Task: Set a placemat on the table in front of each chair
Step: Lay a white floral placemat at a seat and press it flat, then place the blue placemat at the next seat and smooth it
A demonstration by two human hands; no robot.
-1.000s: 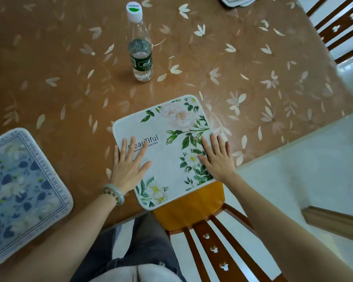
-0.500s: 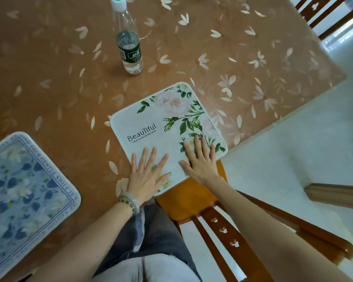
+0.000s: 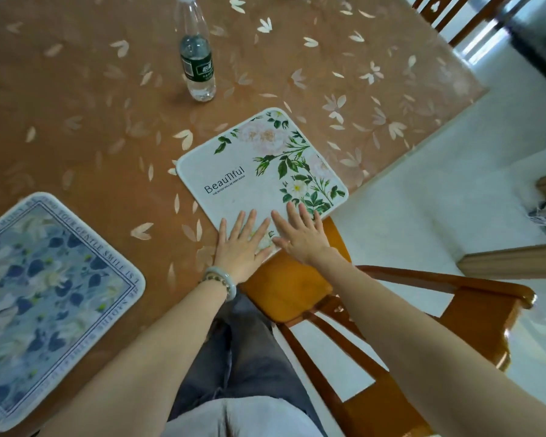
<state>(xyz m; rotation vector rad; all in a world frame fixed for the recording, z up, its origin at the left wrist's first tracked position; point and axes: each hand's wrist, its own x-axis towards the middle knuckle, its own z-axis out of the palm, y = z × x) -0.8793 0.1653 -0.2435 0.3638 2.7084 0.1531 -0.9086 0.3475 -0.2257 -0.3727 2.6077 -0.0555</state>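
Overhang is your risk: both flat, open hands, left hand (image 3: 240,247) and right hand (image 3: 300,234), press the white placemat (image 3: 259,171) at the table (image 3: 76,105) edge, so dragging it nearer tips it onto the chair (image 3: 290,288).

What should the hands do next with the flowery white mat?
Probably lift both hands away. The white mat already lies flat on the table, right in front of the chair. The left hand and right hand rest open on its near edge, gripping nothing. The blue mat is already down too.
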